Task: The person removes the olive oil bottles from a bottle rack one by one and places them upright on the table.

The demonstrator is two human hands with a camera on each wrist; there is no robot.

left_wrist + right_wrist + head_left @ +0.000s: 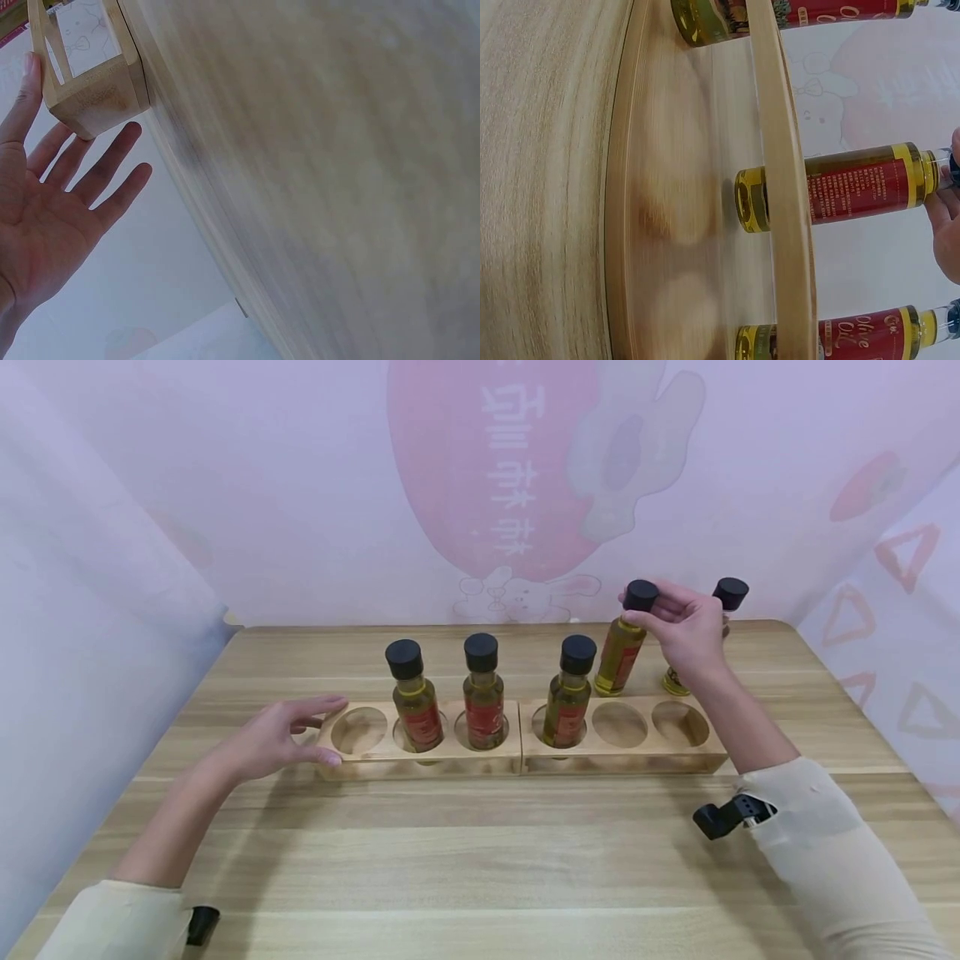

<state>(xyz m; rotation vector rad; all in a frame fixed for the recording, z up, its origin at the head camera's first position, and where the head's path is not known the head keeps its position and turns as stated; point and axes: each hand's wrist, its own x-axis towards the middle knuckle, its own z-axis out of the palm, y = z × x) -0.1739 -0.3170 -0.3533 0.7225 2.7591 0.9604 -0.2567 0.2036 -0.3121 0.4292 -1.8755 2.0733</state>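
Observation:
Two wooden racks with round holes stand end to end. At the outer end of the left rack (360, 770), my left hand (281, 739) holds on, thumb at the front and fingers behind. Olive oil bottles fill that rack's middle hole (420, 710) and right hole (483, 706). In the right rack (622, 764), an olive oil bottle (567, 702) sits in the left hole; the other two holes hold none. My right hand (686, 627) pinches the neck of another olive oil bottle (859, 187) behind this rack. Whether its base touches the table, I cannot tell.
One more olive oil bottle (862, 337) stands behind the right rack, partly hidden by my right hand in the head view. The wooden table (480, 860) ends at a printed cloth backdrop (315, 510). A wrist camera (731, 817) sticks out from the right sleeve.

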